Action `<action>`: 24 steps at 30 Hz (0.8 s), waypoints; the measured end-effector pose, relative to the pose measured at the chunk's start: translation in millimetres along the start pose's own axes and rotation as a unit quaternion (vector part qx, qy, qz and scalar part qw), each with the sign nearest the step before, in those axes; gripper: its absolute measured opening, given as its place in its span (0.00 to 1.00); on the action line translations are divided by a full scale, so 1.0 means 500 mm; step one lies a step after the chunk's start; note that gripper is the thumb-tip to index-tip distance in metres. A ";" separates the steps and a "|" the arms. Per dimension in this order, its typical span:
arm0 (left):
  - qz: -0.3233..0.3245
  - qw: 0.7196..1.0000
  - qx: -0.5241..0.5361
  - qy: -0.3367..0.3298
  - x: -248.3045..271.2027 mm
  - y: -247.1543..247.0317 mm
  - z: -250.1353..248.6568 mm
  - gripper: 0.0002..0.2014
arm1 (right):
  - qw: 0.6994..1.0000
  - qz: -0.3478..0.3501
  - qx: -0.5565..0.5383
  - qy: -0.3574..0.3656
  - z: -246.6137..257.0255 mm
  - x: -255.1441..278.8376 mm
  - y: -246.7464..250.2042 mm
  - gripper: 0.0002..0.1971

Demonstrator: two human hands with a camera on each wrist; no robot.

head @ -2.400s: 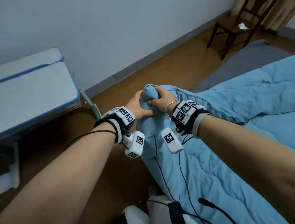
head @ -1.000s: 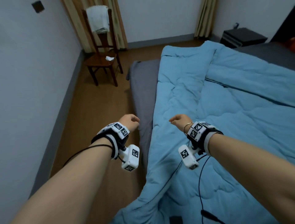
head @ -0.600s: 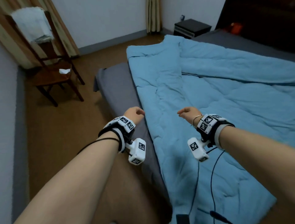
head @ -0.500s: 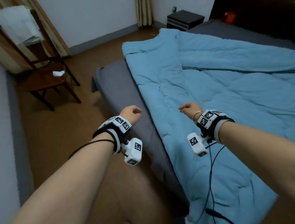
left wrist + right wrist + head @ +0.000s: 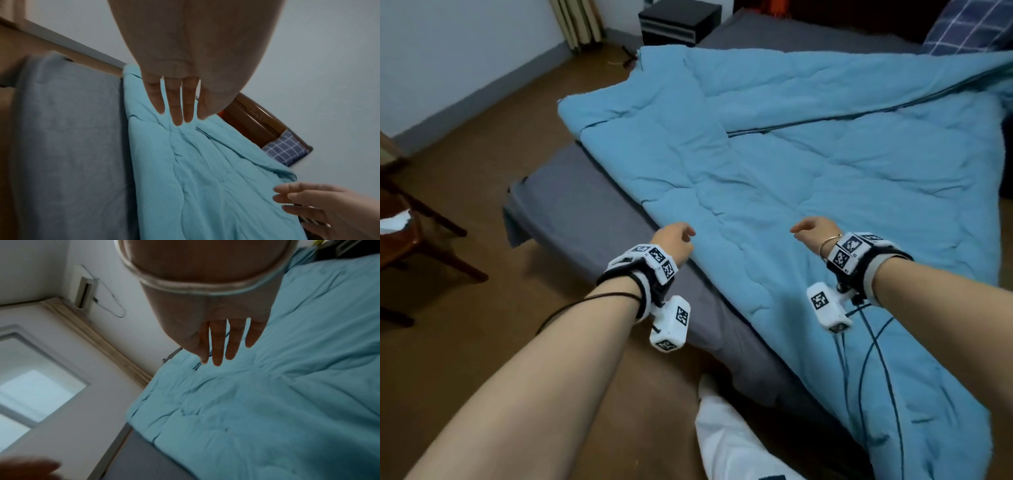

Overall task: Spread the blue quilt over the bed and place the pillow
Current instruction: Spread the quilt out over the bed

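From the head view, the blue quilt lies rumpled across the grey bed, its far part folded over itself; its right edge runs out of the picture. The checked pillow sits at the far right corner, cut off by the frame. The left hand and right hand hover apart above the quilt's near part, holding nothing, fingers mostly hidden behind the wrists. Bare mattress shows along the left, then open brown floor. A wooden chair stands at the left, partly cropped; a dark nightstand stands far off.

In the left wrist view, the left hand's fingers hang straight and slightly parted over the quilt's edge; the pillow leans on a wooden headboard.

The right wrist view is blurred: straight, loosely spread fingers above the quilt.
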State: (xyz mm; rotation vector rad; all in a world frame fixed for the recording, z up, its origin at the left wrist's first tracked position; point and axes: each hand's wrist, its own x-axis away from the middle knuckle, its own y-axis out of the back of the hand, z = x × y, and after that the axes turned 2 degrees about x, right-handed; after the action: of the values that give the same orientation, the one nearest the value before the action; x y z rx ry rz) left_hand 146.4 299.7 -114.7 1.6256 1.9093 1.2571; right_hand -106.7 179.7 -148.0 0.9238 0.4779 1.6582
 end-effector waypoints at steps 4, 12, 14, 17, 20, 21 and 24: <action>0.054 0.995 -0.080 -0.007 -0.121 0.055 0.050 0.18 | 0.998 -0.014 -0.004 -0.061 0.016 -0.102 -0.018 0.14; 0.045 0.990 -0.126 0.035 -0.397 0.191 0.101 0.20 | 0.996 -0.012 0.001 -0.094 0.160 -0.254 -0.089 0.14; 0.061 0.989 -0.131 0.012 -0.459 0.193 0.093 0.20 | 0.994 -0.023 -0.001 -0.110 0.182 -0.288 -0.095 0.14; 0.097 0.984 -0.145 -0.029 -0.557 0.189 0.083 0.21 | 0.990 -0.042 -0.009 -0.136 0.201 -0.334 -0.101 0.14; 0.147 0.975 -0.155 -0.064 -0.664 0.182 0.070 0.22 | 0.982 -0.072 -0.014 -0.175 0.206 -0.370 -0.112 0.14; 0.160 0.971 -0.159 -0.074 -0.696 0.179 0.065 0.22 | 0.979 -0.081 -0.011 -0.186 0.207 -0.378 -0.117 0.14; 0.177 0.959 -0.185 -0.121 -0.778 0.172 0.052 0.22 | 0.972 -0.105 -0.003 -0.208 0.211 -0.404 -0.128 0.14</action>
State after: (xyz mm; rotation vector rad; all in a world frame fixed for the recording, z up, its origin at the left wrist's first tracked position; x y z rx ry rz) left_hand 331.9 -49.3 -170.5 1.8579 1.1879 1.3703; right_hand 29.6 -7.9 -195.3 1.1403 0.2709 1.2309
